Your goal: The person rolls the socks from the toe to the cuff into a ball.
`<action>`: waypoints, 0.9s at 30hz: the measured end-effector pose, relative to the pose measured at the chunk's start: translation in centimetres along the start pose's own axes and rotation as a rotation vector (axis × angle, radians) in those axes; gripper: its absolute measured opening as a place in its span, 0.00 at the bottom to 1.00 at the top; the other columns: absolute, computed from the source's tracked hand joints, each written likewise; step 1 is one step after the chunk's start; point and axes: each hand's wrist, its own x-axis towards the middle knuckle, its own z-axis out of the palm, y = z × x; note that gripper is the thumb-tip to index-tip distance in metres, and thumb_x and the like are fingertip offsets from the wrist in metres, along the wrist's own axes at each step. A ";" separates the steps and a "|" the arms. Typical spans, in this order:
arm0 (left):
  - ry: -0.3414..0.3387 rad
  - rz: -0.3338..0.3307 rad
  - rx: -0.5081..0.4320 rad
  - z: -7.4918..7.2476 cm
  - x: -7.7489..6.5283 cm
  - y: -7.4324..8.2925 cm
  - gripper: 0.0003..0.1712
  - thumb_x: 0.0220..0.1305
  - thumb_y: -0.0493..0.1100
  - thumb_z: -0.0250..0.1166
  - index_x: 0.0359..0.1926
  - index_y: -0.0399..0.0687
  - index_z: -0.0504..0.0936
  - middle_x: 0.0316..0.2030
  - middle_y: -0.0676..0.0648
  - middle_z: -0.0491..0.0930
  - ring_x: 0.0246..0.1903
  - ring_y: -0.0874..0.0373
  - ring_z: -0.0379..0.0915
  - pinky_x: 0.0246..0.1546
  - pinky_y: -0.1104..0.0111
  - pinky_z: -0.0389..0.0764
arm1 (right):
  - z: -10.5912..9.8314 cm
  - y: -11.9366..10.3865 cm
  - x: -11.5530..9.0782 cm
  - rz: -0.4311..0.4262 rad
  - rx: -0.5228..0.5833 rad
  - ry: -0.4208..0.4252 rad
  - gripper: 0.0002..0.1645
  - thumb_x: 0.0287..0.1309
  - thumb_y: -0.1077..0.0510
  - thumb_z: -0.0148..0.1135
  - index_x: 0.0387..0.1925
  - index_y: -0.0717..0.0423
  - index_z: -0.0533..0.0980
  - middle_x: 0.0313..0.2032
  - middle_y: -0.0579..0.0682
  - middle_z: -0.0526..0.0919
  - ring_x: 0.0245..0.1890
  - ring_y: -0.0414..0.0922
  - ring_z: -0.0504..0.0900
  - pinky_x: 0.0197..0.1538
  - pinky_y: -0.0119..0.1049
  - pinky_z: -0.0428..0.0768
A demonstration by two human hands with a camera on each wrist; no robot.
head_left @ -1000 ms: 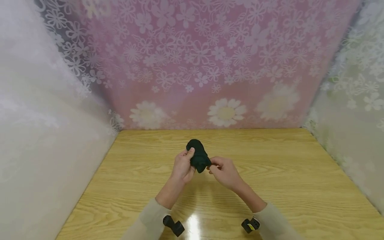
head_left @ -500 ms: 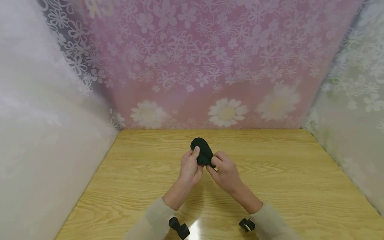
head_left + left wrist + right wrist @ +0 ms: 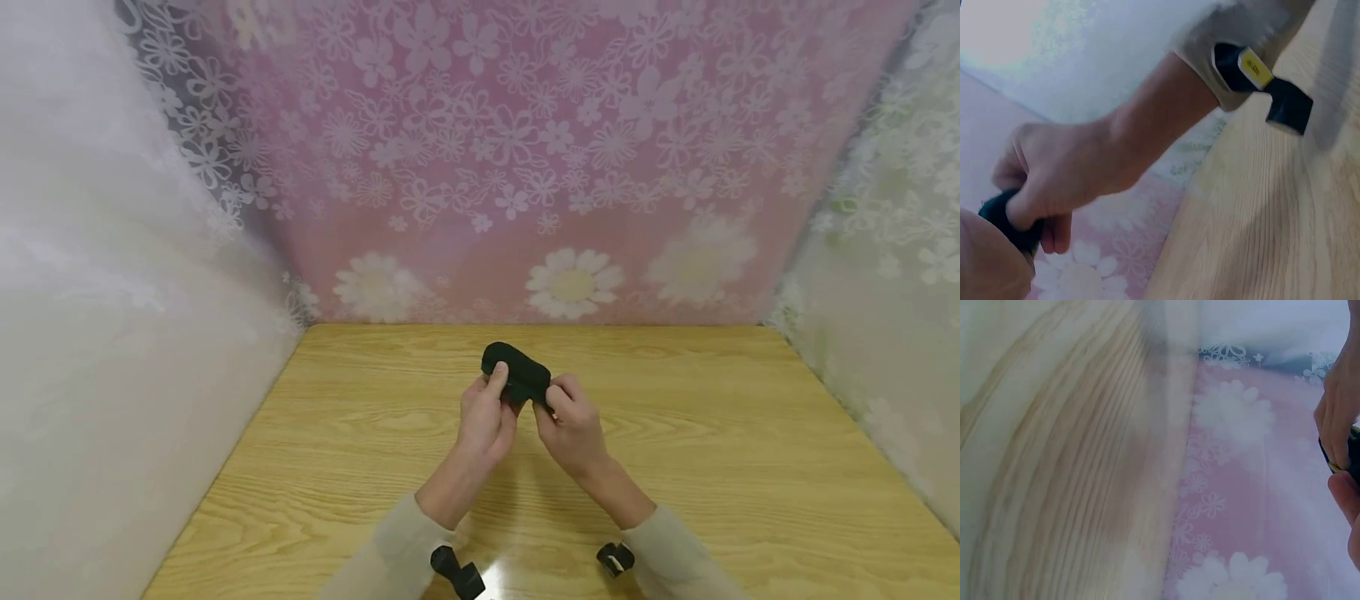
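A dark green, soft-looking cloth bundle (image 3: 522, 369) is held up above the table between both hands. Its exact kind cannot be made out. My left hand (image 3: 483, 421) grips its left end, thumb lying over the near face. At the right end, my right hand (image 3: 576, 427) pinches the edge with curled fingers. In the left wrist view, the right hand (image 3: 1069, 165) grasps the green cloth (image 3: 1000, 212), partly covered by the left hand (image 3: 988, 259). Only a sliver of the dark bundle (image 3: 1355, 462), with a little yellow along its edge, shows in the right wrist view.
A wood-grain table (image 3: 360, 467) lies under the hands. Behind it rises a pink floral backdrop (image 3: 525, 167), with pale panels on the left (image 3: 127, 333) and right (image 3: 885, 333). Black wrist cameras sit at the left cuff (image 3: 457, 573) and right cuff (image 3: 616, 559).
Both hands have shifted slightly right with the cloth. Its right side was bunched and hanging; now it is drawn out to the right into a longer, smoother shape. The right hand has changed its hold.
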 end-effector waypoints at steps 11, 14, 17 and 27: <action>-0.082 -0.061 0.044 -1.5 0.1 0.1 0.19 0.72 0.37 0.59 0.58 0.37 0.65 0.39 0.46 0.79 0.34 0.60 0.82 0.46 0.69 0.83 | -0.8 0.1 -0.1 0.111 -0.007 0.046 0.17 0.45 0.79 0.57 0.20 0.60 0.63 0.25 0.54 0.68 0.22 0.41 0.67 0.22 0.29 0.70; -0.048 -0.041 0.060 -1.3 0.0 -0.1 0.22 0.71 0.36 0.60 0.60 0.36 0.63 0.42 0.43 0.78 0.36 0.58 0.83 0.48 0.68 0.81 | -0.7 0.5 0.0 0.118 -0.105 0.013 0.16 0.45 0.78 0.55 0.20 0.59 0.62 0.24 0.54 0.67 0.19 0.40 0.62 0.19 0.31 0.65; 0.014 -0.020 0.025 -1.1 -0.2 -0.2 0.23 0.71 0.34 0.59 0.61 0.32 0.63 0.46 0.40 0.76 0.41 0.56 0.83 0.51 0.67 0.80 | -0.5 0.6 0.1 0.063 -0.176 -0.043 0.15 0.45 0.77 0.55 0.20 0.59 0.62 0.23 0.55 0.67 0.16 0.37 0.57 0.15 0.29 0.61; 0.046 0.061 0.092 -1.5 -0.5 0.4 0.24 0.69 0.32 0.61 0.60 0.33 0.62 0.49 0.34 0.77 0.42 0.52 0.83 0.52 0.63 0.80 | -3.1 -0.3 1.3 0.280 0.056 -0.516 0.11 0.56 0.67 0.69 0.33 0.58 0.72 0.36 0.52 0.75 0.32 0.47 0.81 0.33 0.39 0.84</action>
